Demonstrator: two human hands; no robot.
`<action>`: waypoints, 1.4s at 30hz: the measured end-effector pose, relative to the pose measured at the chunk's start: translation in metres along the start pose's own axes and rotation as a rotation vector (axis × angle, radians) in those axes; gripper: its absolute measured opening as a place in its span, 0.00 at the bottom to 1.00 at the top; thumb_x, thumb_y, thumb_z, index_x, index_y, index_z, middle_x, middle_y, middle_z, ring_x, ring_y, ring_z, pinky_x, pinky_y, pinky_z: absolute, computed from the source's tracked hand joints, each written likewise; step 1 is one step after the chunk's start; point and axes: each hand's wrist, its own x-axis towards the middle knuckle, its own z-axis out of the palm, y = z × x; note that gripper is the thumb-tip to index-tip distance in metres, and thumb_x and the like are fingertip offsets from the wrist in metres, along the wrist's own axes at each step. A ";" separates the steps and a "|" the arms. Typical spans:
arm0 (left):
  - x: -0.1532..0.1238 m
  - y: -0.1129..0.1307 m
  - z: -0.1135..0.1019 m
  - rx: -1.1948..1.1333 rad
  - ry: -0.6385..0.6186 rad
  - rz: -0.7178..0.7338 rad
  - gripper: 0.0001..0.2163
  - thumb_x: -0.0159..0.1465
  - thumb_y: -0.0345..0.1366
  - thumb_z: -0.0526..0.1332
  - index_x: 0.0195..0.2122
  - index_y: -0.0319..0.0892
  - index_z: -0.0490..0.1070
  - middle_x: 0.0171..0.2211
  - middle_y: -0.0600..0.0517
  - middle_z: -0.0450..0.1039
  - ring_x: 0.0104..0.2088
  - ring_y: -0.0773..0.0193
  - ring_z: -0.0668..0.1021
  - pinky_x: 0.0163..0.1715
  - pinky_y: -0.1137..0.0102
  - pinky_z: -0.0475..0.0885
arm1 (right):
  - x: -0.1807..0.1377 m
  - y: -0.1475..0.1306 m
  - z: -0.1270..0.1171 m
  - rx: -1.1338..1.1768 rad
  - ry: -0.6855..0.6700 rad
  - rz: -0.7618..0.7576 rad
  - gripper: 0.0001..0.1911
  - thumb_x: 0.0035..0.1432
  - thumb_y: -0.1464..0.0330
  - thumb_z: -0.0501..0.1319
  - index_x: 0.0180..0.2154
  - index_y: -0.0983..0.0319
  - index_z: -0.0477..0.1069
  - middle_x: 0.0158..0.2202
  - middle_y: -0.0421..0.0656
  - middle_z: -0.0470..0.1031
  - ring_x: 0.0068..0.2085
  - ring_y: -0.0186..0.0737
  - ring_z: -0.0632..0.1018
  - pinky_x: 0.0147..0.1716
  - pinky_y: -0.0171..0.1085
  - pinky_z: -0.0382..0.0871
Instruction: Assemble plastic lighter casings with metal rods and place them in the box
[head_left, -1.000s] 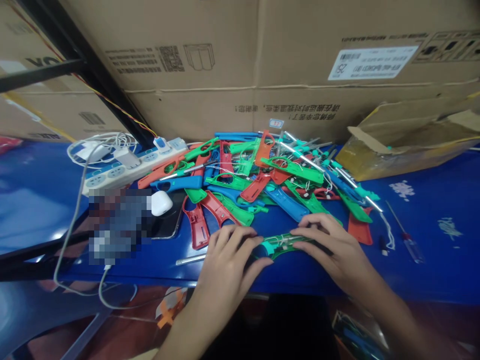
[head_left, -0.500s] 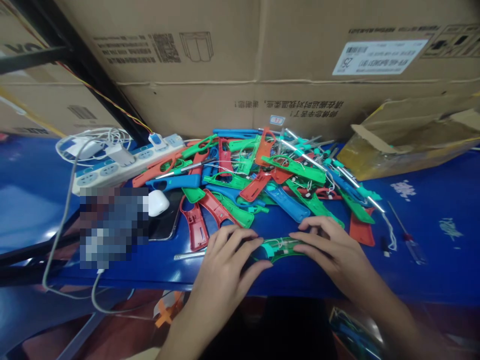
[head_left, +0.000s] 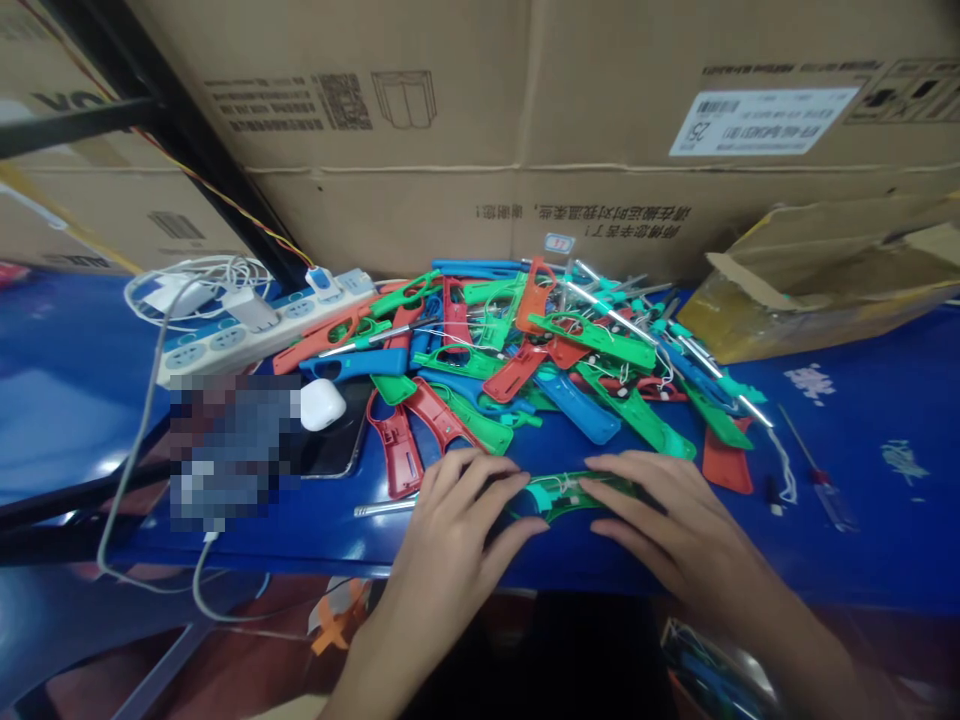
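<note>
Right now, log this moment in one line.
left hand: pinching teal piece | right hand: at green casing | screwdriver: on blue table, right side

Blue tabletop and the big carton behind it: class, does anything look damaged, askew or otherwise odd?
Yes. Near the screwdriver, pale patches mar the blue tabletop, perhaps worn coating or residue. The printing on the big carton is upside down, so it probably stands inverted.

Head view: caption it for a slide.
Left hand holds a green shell, right hand touching it, near piled plastic parts.
</note>
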 end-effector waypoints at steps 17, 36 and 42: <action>-0.005 0.004 0.000 0.120 0.128 0.000 0.10 0.66 0.41 0.70 0.45 0.44 0.77 0.45 0.48 0.81 0.49 0.51 0.76 0.48 0.55 0.70 | -0.006 0.001 0.009 0.100 0.073 0.069 0.14 0.71 0.67 0.60 0.54 0.53 0.79 0.50 0.44 0.83 0.49 0.45 0.82 0.50 0.47 0.78; -0.009 0.003 -0.001 -0.007 0.216 -0.011 0.13 0.71 0.34 0.65 0.55 0.44 0.71 0.50 0.47 0.78 0.54 0.52 0.73 0.56 0.55 0.70 | 0.004 0.031 0.010 -0.139 0.267 0.409 0.16 0.71 0.61 0.56 0.50 0.62 0.78 0.51 0.51 0.82 0.52 0.56 0.81 0.55 0.56 0.71; -0.010 0.002 0.000 -0.025 0.259 -0.006 0.12 0.71 0.32 0.64 0.55 0.43 0.71 0.49 0.47 0.78 0.52 0.53 0.73 0.55 0.57 0.70 | 0.007 0.041 -0.021 0.135 0.322 0.518 0.15 0.66 0.54 0.61 0.39 0.56 0.79 0.49 0.46 0.83 0.50 0.52 0.83 0.48 0.47 0.77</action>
